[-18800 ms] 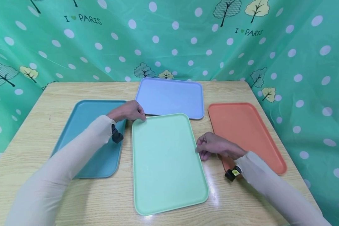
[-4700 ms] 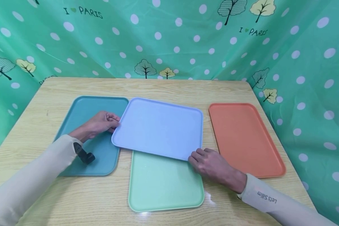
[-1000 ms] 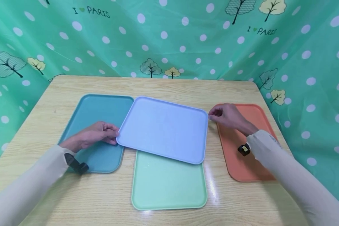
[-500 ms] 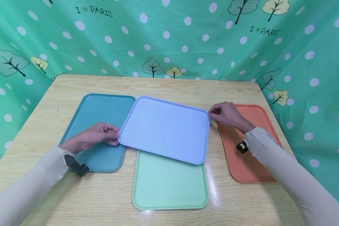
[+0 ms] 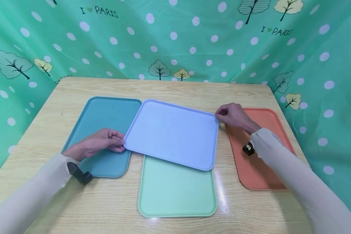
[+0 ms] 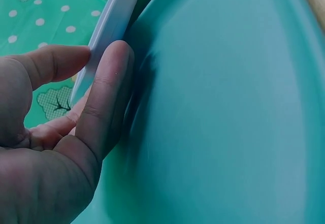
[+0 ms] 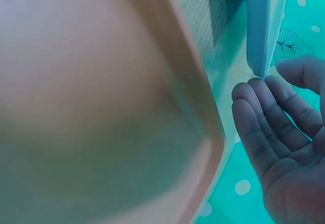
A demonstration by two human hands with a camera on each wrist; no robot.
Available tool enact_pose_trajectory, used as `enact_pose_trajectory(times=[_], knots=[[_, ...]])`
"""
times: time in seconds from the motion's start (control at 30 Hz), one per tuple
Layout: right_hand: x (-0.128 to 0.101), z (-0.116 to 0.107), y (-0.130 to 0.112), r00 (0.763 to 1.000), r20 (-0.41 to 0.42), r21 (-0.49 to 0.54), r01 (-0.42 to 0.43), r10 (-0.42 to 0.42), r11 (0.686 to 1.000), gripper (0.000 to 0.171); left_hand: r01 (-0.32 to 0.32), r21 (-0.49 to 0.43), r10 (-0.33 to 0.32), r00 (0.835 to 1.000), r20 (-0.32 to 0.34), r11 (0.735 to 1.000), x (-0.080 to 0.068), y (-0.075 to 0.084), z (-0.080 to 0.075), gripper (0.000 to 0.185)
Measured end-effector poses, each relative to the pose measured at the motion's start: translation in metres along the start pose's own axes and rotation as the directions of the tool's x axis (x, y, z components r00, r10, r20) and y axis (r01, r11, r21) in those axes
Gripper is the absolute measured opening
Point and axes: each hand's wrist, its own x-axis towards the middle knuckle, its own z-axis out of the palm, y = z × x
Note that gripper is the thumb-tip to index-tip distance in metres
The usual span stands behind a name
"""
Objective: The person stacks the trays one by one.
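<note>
Green curtain (image 5: pixel 175 32) backs the counter (image 5: pixel 207 89), where the blue tray (image 5: pixel 172 135) has come forward, askew over the green tray (image 5: pixel 178 191). Left hand (image 5: pixel 106 141) pinches the blue tray's left edge; right hand (image 5: pixel 234 115), shifted to its far-right corner, grips lightly, seemingly steadying both ends
</note>
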Motion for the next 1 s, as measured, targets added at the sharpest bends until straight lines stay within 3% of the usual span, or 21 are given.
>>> enact_pose_trajectory(times=[1.0], knots=[[0.026, 0.01, -0.004, 0.998, 0.065, 0.056, 0.005, -0.009, 0.998, 0.023, 0.017, -0.124, -0.021, 0.999, -0.034, 0.992, -0.002, -0.003, 0.005, 0.025]])
